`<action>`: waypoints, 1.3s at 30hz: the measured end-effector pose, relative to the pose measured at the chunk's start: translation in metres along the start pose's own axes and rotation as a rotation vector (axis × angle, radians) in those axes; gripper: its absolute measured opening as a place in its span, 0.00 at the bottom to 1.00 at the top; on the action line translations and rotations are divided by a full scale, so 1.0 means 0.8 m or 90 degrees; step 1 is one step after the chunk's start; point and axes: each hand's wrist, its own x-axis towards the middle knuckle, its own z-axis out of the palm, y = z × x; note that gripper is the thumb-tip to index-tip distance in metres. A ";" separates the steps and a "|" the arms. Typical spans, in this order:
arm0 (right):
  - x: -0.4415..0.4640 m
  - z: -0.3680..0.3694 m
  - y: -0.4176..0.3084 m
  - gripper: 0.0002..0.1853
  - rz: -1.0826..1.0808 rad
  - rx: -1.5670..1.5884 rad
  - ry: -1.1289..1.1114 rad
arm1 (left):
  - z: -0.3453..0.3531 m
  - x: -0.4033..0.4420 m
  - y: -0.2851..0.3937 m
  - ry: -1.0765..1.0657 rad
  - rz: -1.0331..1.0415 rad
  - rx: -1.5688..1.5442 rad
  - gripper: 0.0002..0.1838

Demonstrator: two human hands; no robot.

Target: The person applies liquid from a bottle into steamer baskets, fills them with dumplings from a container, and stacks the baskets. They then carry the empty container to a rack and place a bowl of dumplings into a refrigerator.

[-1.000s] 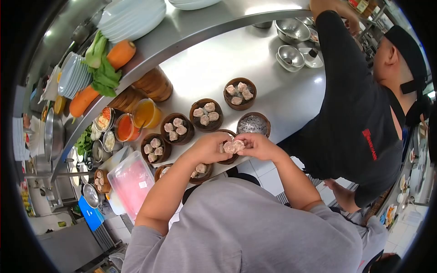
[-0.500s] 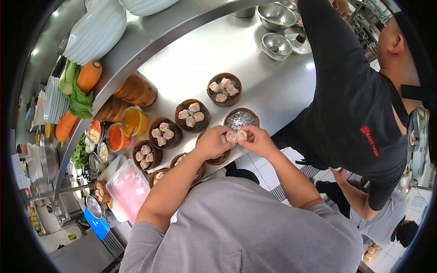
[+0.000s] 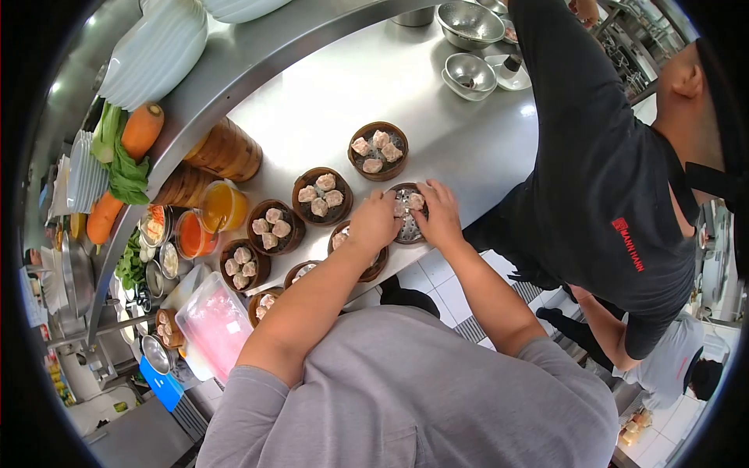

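My left hand (image 3: 374, 221) and my right hand (image 3: 439, 216) are over a small round steamer basket (image 3: 407, 234) with a perforated metal base. Two pale siu mai dumplings sit low in it, side by side. My left fingers are closed around the left siu mai (image 3: 399, 208), partly covering it. Thumb and fingers of my right hand curve round the right siu mai (image 3: 417, 201). A filled steamer basket (image 3: 378, 151) stands just beyond, and another filled basket (image 3: 322, 196) is to the left. One more basket is partly hidden under my left forearm.
Several more filled baskets line the counter's near edge, including one basket (image 3: 276, 228) at left. Stacked bamboo steamers (image 3: 226, 152), sauce tubs (image 3: 224, 205) and a plastic box (image 3: 214, 320) stand farther left. A co-worker in black (image 3: 601, 171) is close on the right.
Both hands have moved forward from the basket's near edge to over its inside. The two siu mai they held together in front now sit down in the basket, slightly apart.
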 end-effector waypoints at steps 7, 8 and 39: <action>-0.028 -0.044 -0.084 0.36 0.105 0.335 -0.116 | -0.028 -0.002 -0.011 -0.144 -0.454 -0.733 0.24; -0.033 -0.038 -0.098 0.34 0.129 0.408 -0.119 | -0.029 -0.010 -0.008 -0.148 -0.448 -0.846 0.22; -0.035 -0.024 -0.075 0.15 0.341 0.957 -0.193 | -0.060 -0.052 -0.005 -0.135 -0.263 -1.003 0.11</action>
